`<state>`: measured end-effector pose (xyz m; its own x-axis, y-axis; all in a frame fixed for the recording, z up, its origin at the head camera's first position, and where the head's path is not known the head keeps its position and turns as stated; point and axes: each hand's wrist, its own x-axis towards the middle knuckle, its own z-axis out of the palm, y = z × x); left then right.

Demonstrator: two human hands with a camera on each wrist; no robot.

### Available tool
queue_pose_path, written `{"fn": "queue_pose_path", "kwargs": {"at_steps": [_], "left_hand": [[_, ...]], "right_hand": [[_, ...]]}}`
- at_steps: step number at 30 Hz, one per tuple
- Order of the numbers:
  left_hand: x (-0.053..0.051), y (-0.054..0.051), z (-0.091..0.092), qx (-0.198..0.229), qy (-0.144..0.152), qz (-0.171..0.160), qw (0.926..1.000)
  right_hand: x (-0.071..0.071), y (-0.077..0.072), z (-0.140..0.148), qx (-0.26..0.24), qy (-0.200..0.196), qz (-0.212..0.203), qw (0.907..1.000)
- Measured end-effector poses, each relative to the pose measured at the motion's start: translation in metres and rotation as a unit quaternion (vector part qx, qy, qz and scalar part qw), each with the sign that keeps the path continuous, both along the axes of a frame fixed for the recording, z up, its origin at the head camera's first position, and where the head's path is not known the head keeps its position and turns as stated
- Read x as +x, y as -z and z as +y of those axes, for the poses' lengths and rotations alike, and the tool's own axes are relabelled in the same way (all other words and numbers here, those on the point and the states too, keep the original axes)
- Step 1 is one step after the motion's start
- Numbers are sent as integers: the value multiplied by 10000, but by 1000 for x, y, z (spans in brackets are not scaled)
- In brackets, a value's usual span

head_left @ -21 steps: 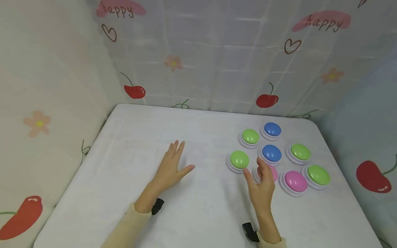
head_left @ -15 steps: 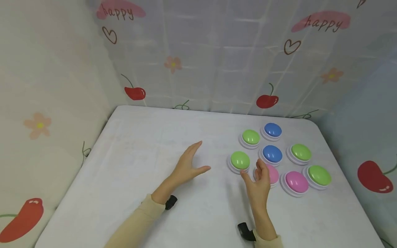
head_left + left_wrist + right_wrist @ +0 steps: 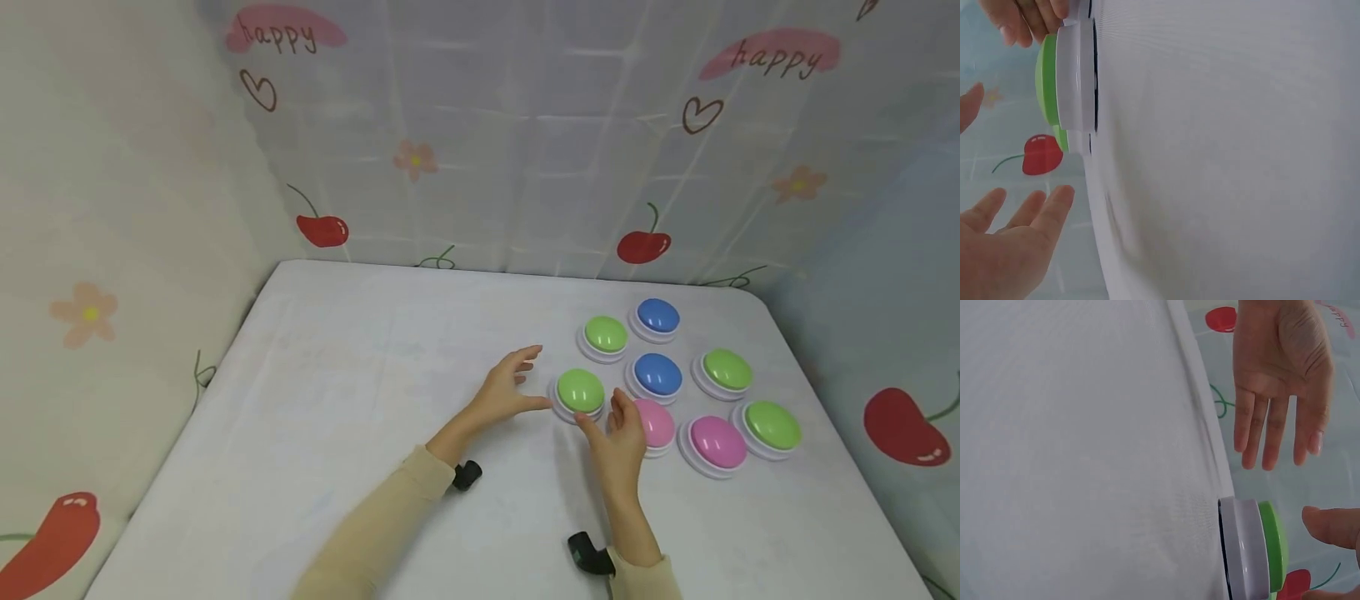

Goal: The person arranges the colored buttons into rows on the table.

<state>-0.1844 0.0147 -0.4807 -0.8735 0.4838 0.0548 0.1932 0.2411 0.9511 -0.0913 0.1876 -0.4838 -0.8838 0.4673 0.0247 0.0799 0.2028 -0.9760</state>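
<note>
A green push button (image 3: 581, 390) with a round white base stands on the table between my two hands. To its left is my left hand (image 3: 504, 395), thumb and fingers spread apart, the thumb tip close to the base. My right hand (image 3: 619, 446) hovers at its near right side with thumb and fingers parted, partly covering a pink button (image 3: 655, 423). In the left wrist view the green button (image 3: 1049, 81) appears side-on, apart from my left hand's fingers. The right wrist view shows the green button (image 3: 1274, 544) near my right thumb (image 3: 1329, 526). Both hands look to hold nothing.
Behind and to the right stand two blue buttons (image 3: 658, 374), more green buttons (image 3: 727, 368) and another pink button (image 3: 717, 442). All sit on a white-covered table (image 3: 360, 333). A patterned curtain (image 3: 495, 150) hangs along the back and sides.
My left hand has moved right across the table, up close to the nearest green button. The right hand has shifted slightly left. The buttons stay in place.
</note>
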Motion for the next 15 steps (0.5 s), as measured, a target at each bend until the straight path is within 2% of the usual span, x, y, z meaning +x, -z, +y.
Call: {"fn": "queue_pose_path", "kwargs": {"at_steps": [8, 15], "left_hand": [[-10, 7, 21, -10, 350, -864, 9956], [-16, 16, 32, -52, 278, -948, 9951]], "right_hand": [[-7, 6, 2, 73, -238, -285, 9993], [-12, 10, 1, 272, -255, -397, 9985]]}}
